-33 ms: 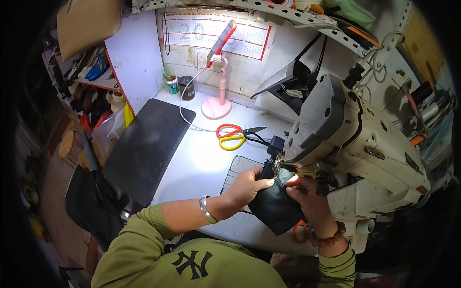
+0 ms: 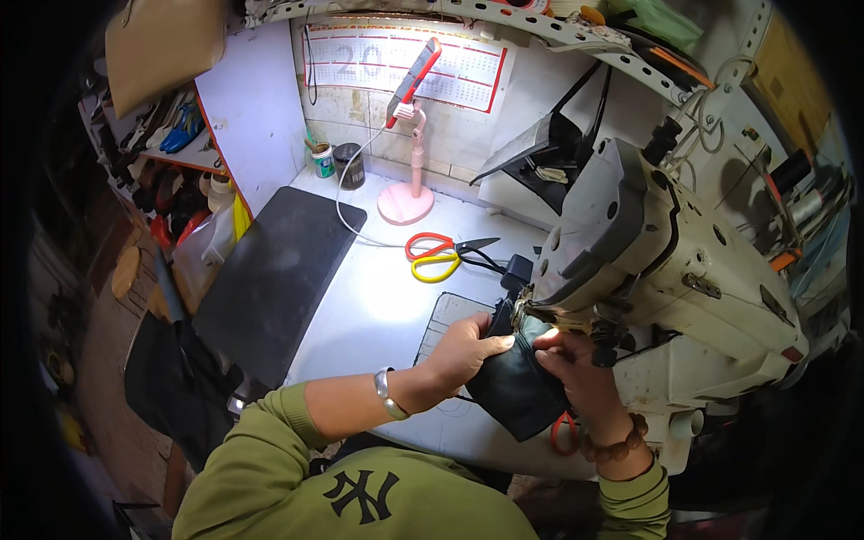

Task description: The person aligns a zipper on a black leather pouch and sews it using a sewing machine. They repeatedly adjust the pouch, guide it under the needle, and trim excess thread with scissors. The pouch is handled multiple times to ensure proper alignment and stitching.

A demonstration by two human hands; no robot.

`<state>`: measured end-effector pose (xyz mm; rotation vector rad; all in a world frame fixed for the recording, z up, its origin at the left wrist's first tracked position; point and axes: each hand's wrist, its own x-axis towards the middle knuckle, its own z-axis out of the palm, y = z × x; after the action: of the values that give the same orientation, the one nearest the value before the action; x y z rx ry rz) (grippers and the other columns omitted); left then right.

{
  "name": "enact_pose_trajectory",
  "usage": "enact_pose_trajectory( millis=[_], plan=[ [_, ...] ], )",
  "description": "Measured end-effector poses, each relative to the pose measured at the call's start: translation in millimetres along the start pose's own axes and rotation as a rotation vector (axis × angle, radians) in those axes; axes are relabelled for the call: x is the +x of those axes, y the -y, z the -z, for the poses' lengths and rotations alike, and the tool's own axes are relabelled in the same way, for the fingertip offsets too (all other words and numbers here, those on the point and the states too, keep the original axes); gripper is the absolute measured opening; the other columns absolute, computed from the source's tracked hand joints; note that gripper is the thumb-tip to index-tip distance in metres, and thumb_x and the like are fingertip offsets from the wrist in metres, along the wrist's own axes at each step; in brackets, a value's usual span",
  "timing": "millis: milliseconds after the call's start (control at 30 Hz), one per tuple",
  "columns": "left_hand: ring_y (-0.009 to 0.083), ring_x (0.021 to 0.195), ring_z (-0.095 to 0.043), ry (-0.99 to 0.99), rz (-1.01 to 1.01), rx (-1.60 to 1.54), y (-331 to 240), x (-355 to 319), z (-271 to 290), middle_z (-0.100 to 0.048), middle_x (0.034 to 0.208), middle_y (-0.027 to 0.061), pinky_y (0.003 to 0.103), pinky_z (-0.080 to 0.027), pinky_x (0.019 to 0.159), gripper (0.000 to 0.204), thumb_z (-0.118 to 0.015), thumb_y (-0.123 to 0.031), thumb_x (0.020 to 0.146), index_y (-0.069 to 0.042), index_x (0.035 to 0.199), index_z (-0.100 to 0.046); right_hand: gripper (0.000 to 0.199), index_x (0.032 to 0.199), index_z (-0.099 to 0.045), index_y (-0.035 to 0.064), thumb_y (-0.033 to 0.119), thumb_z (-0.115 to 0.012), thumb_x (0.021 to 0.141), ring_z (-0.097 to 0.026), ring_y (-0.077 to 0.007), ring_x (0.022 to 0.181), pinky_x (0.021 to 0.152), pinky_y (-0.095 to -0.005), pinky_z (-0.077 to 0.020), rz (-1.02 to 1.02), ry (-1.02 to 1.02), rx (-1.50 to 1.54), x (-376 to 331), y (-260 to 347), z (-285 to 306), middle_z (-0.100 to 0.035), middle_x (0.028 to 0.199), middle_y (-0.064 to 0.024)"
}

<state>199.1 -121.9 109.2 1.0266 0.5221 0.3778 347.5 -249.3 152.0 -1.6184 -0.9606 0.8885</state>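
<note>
A dark, greenish-black piece of fabric (image 2: 516,400) lies under the head of a large white sewing machine (image 2: 598,220), its lower end hanging toward me. On its left edge, my left hand (image 2: 461,354) pinches it between thumb and fingers, close to the needle area. My right hand (image 2: 580,371) grips the opposite side, thumb and forefinger pressed together near the presser foot. The needle tip itself is too small to make out. A red-handled tool (image 2: 564,434) shows partly from behind the fabric, beside my right wrist.
Scissors with red and yellow handles (image 2: 434,256) lie beyond my left hand. A pink stand (image 2: 407,203) holds a red-edged device, its white cable crossing the table. Two small pots (image 2: 349,166) stand by the wall. At left rests a black board (image 2: 270,270); a black bag (image 2: 549,148) sits behind the machine.
</note>
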Motion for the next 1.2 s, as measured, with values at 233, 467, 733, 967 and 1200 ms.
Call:
enact_pose_trajectory(
  millis=[233,467,733,967,1200],
  plan=[
    [0.0103,0.082,-0.058,-0.019,-0.010,-0.026,-1.5,-1.2,-6.3,-0.063,0.097,0.0057,0.025,-0.050,0.075,0.026,-0.063,-0.010,0.089,0.004,0.111,-0.058,0.014,0.089,-0.068,0.0023,0.004,-0.075,0.076,-0.061,-0.0101,0.077,0.073,-0.0241,-0.0493,0.025,-0.104,0.379,21.9,-17.9,-4.4,-0.067,0.086,-0.0018],
    [0.0111,0.085,-0.061,-0.005,0.012,-0.023,-1.4,2.0,-5.9,-0.063,0.101,0.0054,0.026,-0.052,0.077,0.031,-0.061,-0.006,0.088,0.001,0.117,-0.055,0.018,0.093,-0.068,0.0019,0.001,-0.075,0.076,-0.063,-0.0123,0.083,0.076,-0.0261,-0.0513,0.075,-0.066,0.517,29.6,-20.0,-7.9,-0.067,0.093,-0.0035],
    [0.0119,0.086,-0.061,-0.009,0.005,-0.073,-2.0,0.3,-8.8,-0.063,0.101,0.0056,0.026,-0.052,0.078,0.030,-0.061,-0.005,0.088,0.000,0.117,-0.055,0.023,0.097,-0.067,0.0030,0.015,-0.074,0.078,-0.060,-0.0119,0.082,0.076,-0.0268,-0.0505,0.197,-0.066,0.193,40.0,-45.1,-12.5,-0.066,0.091,-0.0011],
    [0.0120,0.088,-0.061,-0.018,0.019,-0.086,1.3,-0.1,-7.1,-0.062,0.102,0.0059,0.026,-0.052,0.080,0.029,-0.059,-0.005,0.089,-0.001,0.117,-0.055,0.021,0.094,-0.066,0.0035,0.021,-0.069,0.082,-0.058,-0.0110,0.080,0.074,-0.0266,-0.0474,0.337,-0.159,-0.347,48.9,-67.5,-13.5,-0.063,0.088,0.0005],
    [0.0095,0.080,-0.057,0.000,0.078,-0.144,-7.7,-2.7,-4.9,-0.062,0.096,0.0046,0.024,-0.049,0.072,0.030,-0.062,-0.014,0.088,0.001,0.113,-0.057,0.009,0.079,-0.061,0.0030,0.011,-0.061,0.075,-0.051,-0.0129,0.074,0.069,-0.0254,-0.0410,-0.043,0.065,-0.001,15.9,-15.2,-5.9,-0.058,0.079,-0.0010]
  ],
)
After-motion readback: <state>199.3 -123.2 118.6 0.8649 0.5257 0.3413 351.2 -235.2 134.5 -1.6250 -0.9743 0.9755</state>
